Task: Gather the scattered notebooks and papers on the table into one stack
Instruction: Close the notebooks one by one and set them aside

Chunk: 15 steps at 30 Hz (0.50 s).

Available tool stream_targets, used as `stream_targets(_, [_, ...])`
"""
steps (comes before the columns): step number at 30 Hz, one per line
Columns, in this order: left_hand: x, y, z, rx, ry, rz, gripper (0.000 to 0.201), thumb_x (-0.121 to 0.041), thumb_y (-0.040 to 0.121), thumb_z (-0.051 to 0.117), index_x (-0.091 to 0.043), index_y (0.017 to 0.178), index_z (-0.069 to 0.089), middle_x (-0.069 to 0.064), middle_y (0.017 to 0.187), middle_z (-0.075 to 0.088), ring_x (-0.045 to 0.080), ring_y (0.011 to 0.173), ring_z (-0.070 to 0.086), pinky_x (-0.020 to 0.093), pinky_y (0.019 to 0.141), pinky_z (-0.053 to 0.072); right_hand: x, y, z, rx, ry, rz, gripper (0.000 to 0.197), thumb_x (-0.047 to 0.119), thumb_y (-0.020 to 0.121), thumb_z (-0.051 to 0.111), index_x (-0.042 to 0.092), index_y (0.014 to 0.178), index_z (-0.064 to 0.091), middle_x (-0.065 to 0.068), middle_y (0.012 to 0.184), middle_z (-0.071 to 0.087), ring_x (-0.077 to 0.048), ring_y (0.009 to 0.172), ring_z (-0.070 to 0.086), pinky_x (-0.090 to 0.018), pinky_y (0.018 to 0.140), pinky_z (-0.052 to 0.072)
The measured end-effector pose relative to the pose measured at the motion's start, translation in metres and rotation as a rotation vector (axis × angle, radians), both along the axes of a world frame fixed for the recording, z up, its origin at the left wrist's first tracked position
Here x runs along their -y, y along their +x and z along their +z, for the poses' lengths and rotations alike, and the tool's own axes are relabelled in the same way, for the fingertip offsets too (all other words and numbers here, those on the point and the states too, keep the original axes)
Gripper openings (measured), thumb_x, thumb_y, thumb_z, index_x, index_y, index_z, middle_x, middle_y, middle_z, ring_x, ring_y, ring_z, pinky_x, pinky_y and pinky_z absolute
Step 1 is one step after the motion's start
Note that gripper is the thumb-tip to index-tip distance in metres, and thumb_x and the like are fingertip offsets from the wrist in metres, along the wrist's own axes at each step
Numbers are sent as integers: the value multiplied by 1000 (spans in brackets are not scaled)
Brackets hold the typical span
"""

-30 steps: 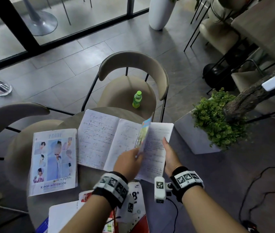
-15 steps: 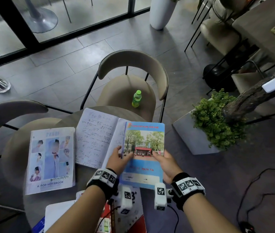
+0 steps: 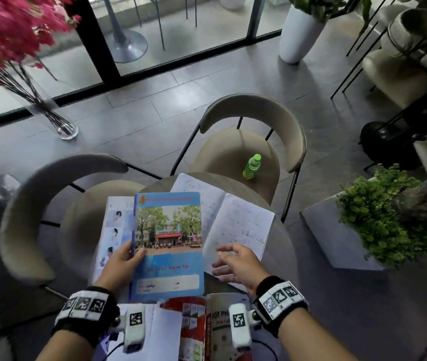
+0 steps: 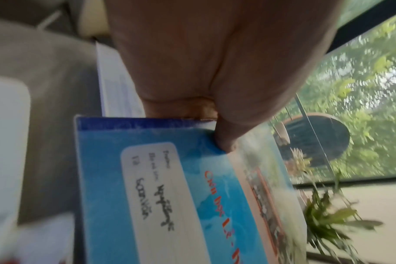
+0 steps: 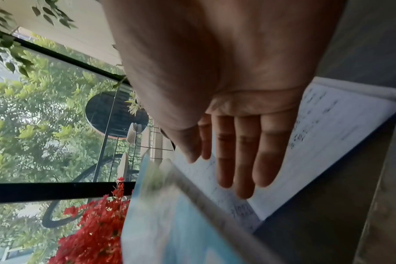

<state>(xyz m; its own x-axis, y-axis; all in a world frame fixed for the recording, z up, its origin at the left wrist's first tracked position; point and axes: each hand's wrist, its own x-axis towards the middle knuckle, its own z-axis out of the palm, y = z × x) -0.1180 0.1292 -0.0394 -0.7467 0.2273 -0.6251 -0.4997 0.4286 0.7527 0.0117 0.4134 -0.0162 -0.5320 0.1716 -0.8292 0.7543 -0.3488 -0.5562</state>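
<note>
My left hand pinches the left edge of a closed blue notebook with a school photo on its cover, thumb on top. It is held over a white K-pop notebook on the round table. An open handwritten notebook lies to the right. My right hand hovers over its right page, fingers straight, holding nothing. White papers and red-and-white booklets lie at the near edge.
Beige chairs ring the table; one seat holds a green bottle. A glass vase of pink flowers stands far left. A potted green plant in a grey planter is close on the right.
The blue notebook was shut and carried left, from over the open notebook to over the K-pop notebook. My right hand let go of it and now hovers over the open page.
</note>
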Motion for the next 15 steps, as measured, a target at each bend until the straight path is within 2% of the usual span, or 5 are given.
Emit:
stream_targets(4, [55, -38, 1, 6, -50, 108, 11, -6, 99, 54, -8, 106, 62, 29, 113, 69, 34, 92, 68, 60, 92, 54, 2, -1, -17, 63, 58, -62, 17, 18, 100, 60, 9, 114, 63, -15, 88, 70, -27, 73, 68, -31, 59, 55])
stream_targets(7, [70, -53, 5, 1, -80, 154, 9, -4, 101, 50, -8, 99, 58, 21, 96, 68, 17, 69, 71, 37, 66, 63, -11, 9, -27, 132, 152, -150, 13, 18, 100, 60, 11, 111, 63, -16, 90, 70, -24, 64, 66, -28, 52, 51])
stream_targets(8, [72, -56, 6, -10, -98, 148, 9, -4, 100, 50, -9, 97, 58, 19, 92, 67, 14, 65, 70, 34, 63, 62, -16, 13, -30, 158, 184, -176, 12, 17, 100, 60, 10, 110, 63, -17, 90, 69, -23, 60, 64, -26, 49, 49])
stream_targets(11, [80, -68, -1, 3, -149, 105, 10, -7, 99, 55, -14, 94, 60, 20, 97, 69, 27, 77, 67, 51, 83, 58, -30, 27, -37, 238, 266, -211, 15, 15, 100, 60, 5, 111, 63, -17, 88, 66, -22, 57, 61, -23, 44, 46])
stream_targets(15, [86, -77, -19, -63, -353, -11, 5, -14, 93, 65, -17, 90, 61, 14, 92, 73, 29, 79, 68, 48, 81, 57, -42, 44, -43, 309, 317, -261, 15, 17, 98, 63, 7, 109, 66, -13, 83, 66, -22, 57, 64, -26, 49, 51])
